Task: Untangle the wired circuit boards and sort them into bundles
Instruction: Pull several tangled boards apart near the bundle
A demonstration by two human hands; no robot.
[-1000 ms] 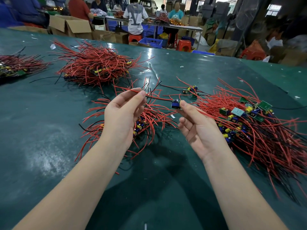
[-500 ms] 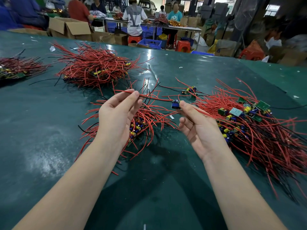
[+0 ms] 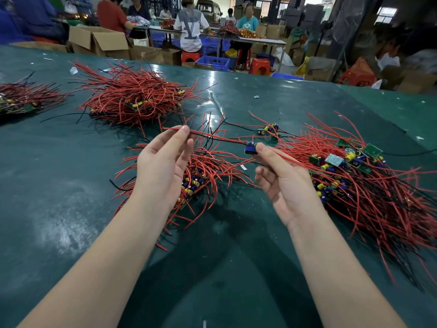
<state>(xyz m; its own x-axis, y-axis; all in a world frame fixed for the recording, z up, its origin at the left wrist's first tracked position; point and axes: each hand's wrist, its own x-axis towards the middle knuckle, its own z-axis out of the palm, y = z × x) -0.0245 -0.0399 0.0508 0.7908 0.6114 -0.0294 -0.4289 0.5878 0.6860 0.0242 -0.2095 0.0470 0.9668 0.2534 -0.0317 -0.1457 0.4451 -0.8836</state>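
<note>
One wired circuit board [image 3: 250,147], small with blue parts, hangs between my hands above the table. My right hand [image 3: 281,176] pinches it at the board end. My left hand [image 3: 165,162] pinches the far ends of its red and black wires [image 3: 212,137], stretched nearly straight. Under my left hand lies a small bundle of boards with red wires [image 3: 205,171]. A large tangled heap of boards and red wires [image 3: 369,183] spreads to the right of my right hand. Another loose board [image 3: 269,131] lies just behind the held one.
A big sorted pile of red wires [image 3: 132,98] sits at the back left of the green table [image 3: 59,185], and a further pile [image 3: 21,100] at the far left edge. Beyond the table, seated people work among cardboard boxes [image 3: 99,41], stools and blue crates.
My left hand has slid outward along the wires and opened its lower fingers, pulling the wires straighter. My right hand has kept its pinch on the board and barely moved.
</note>
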